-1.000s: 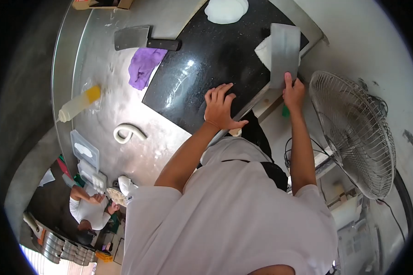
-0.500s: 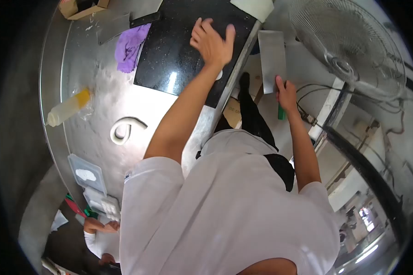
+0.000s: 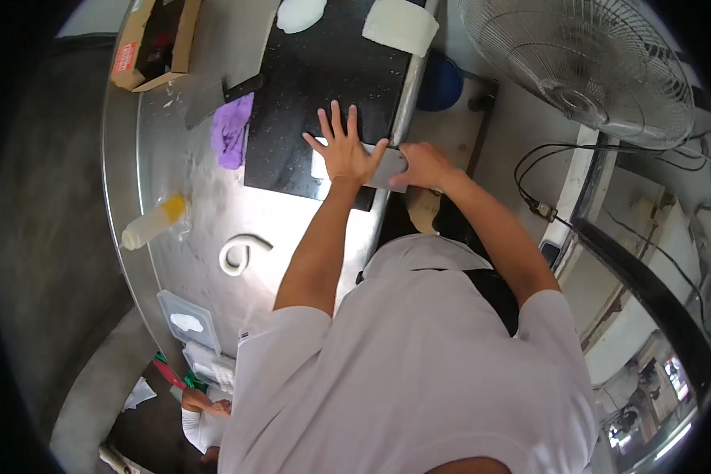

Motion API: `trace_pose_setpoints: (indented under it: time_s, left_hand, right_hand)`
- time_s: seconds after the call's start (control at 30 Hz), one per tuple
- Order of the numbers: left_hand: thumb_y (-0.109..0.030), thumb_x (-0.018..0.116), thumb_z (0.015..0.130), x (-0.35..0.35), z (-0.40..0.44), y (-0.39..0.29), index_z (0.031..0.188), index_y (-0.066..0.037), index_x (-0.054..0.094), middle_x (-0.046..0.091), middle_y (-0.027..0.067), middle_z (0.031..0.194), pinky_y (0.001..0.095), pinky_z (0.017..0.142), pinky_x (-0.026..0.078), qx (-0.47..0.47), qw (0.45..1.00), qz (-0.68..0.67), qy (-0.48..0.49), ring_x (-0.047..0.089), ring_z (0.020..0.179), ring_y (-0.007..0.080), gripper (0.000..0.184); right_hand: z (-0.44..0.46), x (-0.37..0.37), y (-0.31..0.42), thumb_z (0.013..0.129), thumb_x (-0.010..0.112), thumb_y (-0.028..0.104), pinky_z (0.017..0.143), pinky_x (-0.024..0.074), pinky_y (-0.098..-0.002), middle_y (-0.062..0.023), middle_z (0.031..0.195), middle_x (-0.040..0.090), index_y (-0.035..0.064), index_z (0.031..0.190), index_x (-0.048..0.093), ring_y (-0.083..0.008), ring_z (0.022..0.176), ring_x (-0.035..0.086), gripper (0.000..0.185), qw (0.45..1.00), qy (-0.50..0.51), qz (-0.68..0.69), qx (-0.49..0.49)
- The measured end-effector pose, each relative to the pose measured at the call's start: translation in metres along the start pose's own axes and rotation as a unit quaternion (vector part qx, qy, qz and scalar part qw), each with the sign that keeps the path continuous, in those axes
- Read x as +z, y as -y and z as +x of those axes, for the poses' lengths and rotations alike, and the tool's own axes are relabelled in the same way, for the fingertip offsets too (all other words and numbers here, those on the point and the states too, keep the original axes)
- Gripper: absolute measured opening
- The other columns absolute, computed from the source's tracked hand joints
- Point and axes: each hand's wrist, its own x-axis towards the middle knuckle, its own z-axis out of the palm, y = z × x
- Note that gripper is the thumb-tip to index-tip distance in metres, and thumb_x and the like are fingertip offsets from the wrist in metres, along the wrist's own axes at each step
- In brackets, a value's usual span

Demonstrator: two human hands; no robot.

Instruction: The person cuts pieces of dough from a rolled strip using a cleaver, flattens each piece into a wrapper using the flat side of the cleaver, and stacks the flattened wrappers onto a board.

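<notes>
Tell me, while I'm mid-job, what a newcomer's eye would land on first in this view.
Probably the two hands at the near end of the black slab: the left hand with fingers spread, the right hand holding a flat metal blade beside it. Next, likely the big wire-caged fan at upper right, then the crumpled purple cloth against the slab's left edge.
</notes>
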Motion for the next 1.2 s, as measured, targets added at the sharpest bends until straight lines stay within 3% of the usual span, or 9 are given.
trace_pose_setpoints:
  time_s: [0.2, 0.33, 0.43, 0.5, 0.6, 0.8, 1.0, 1.1, 1.2]
  left_hand:
    - [-0.086, 0.066, 0.069, -0.014, 0.058, -0.005, 0.162, -0.020, 0.030, 0.013, 0.0106, 0.172, 0.0797, 0.115, 0.005, 0.070, 0.996, 0.041, 0.044, 0.007, 0.158, 0.0382, 0.119]
    - [-0.084, 0.070, 0.067, -0.009, 0.101, 0.019, 0.160, -0.018, 0.033, 0.016, 0.0122, 0.171, 0.0811, 0.113, 0.008, 0.141, 0.989, -0.005, -0.049, 0.011, 0.158, 0.0350, 0.119]
    - [-0.084, 0.074, 0.061, -0.009, 0.039, 0.021, 0.155, -0.017, 0.043, 0.020, 0.0143, 0.170, 0.0818, 0.111, 0.006, 0.159, 0.987, -0.010, -0.001, 0.010, 0.158, 0.0407, 0.119]
    - [-0.090, 0.069, 0.058, -0.002, 0.014, 0.023, 0.150, -0.019, 0.052, 0.020, 0.0138, 0.171, 0.0837, 0.109, 0.002, 0.192, 0.980, -0.018, 0.045, 0.007, 0.157, 0.0464, 0.118]
    - [-0.092, 0.065, 0.060, -0.005, 0.035, 0.023, 0.152, -0.022, 0.050, 0.020, 0.0111, 0.171, 0.0846, 0.108, 0.002, 0.230, 0.972, -0.001, 0.041, 0.011, 0.157, 0.0422, 0.116]
    - [-0.082, 0.073, 0.064, -0.010, 0.087, 0.034, 0.159, -0.028, 0.039, 0.021, 0.0102, 0.171, 0.0834, 0.110, 0.005, 0.235, 0.970, -0.034, -0.045, 0.014, 0.157, 0.0409, 0.115]
    - [-0.086, 0.069, 0.063, -0.007, 0.039, 0.028, 0.158, -0.027, 0.041, 0.017, 0.0121, 0.172, 0.0828, 0.111, 0.006, 0.256, 0.966, -0.035, 0.029, 0.009, 0.158, 0.0419, 0.116]
    - [-0.089, 0.066, 0.061, -0.007, 0.072, 0.021, 0.156, -0.027, 0.046, 0.021, 0.0099, 0.171, 0.0847, 0.108, 0.006, 0.271, 0.962, -0.029, 0.029, 0.014, 0.157, 0.0410, 0.115]
    - [-0.085, 0.071, 0.061, -0.009, 0.102, 0.020, 0.156, -0.028, 0.045, 0.024, 0.0090, 0.170, 0.0854, 0.107, 0.008, 0.292, 0.954, -0.046, -0.046, 0.019, 0.156, 0.0393, 0.114]
  right_hand:
    - [0.018, -0.008, -0.004, 0.063, 0.094, 0.042, 0.088, 0.0553, -0.0498, -0.0246, 0.107, 0.072, -0.0006, 0.119, 0.061, -0.0421, 0.103, 0.070, 0.078, 0.999, -0.039, 0.012, 0.026]
    - [0.041, -0.021, 0.003, 0.062, 0.093, 0.043, 0.086, 0.0569, -0.0484, -0.0242, 0.105, 0.073, -0.0008, 0.118, 0.061, -0.0423, 0.101, 0.071, 0.077, 0.996, -0.087, -0.003, -0.025]
    - [0.011, 0.018, -0.008, 0.063, 0.093, 0.042, 0.086, 0.0569, -0.0502, -0.0275, 0.104, 0.072, 0.0002, 0.115, 0.062, -0.0444, 0.100, 0.070, 0.073, 0.994, -0.033, 0.025, -0.101]
    - [-0.015, 0.046, -0.004, 0.066, 0.092, 0.046, 0.085, 0.0566, -0.0524, -0.0310, 0.103, 0.070, -0.0008, 0.118, 0.059, -0.0469, 0.100, 0.070, 0.078, 0.991, -0.106, 0.010, -0.078]
    - [-0.007, 0.028, 0.006, 0.068, 0.091, 0.045, 0.086, 0.0563, -0.0524, -0.0308, 0.102, 0.071, -0.0009, 0.120, 0.057, -0.0467, 0.098, 0.070, 0.077, 0.997, -0.013, 0.064, 0.033]
    - [0.045, 0.004, 0.000, 0.067, 0.092, 0.042, 0.083, 0.0553, -0.0518, -0.0286, 0.095, 0.070, -0.0039, 0.113, 0.054, -0.0470, 0.094, 0.070, 0.075, 0.991, -0.109, 0.028, -0.072]
    - [-0.003, 0.028, 0.010, 0.066, 0.093, 0.047, 0.086, 0.0552, -0.0517, -0.0328, 0.100, 0.069, -0.0064, 0.119, 0.056, -0.0502, 0.098, 0.068, 0.084, 0.998, -0.023, 0.061, -0.006]
    - [0.003, 0.024, 0.010, 0.065, 0.093, 0.046, 0.086, 0.0550, -0.0501, -0.0307, 0.100, 0.069, -0.0081, 0.117, 0.056, -0.0453, 0.098, 0.070, 0.083, 0.989, -0.144, -0.008, -0.006]
    - [0.028, 0.004, 0.003, 0.066, 0.093, 0.044, 0.086, 0.0552, -0.0490, -0.0290, 0.099, 0.070, -0.0075, 0.115, 0.057, -0.0438, 0.098, 0.071, 0.080, 0.987, -0.140, 0.074, -0.011]
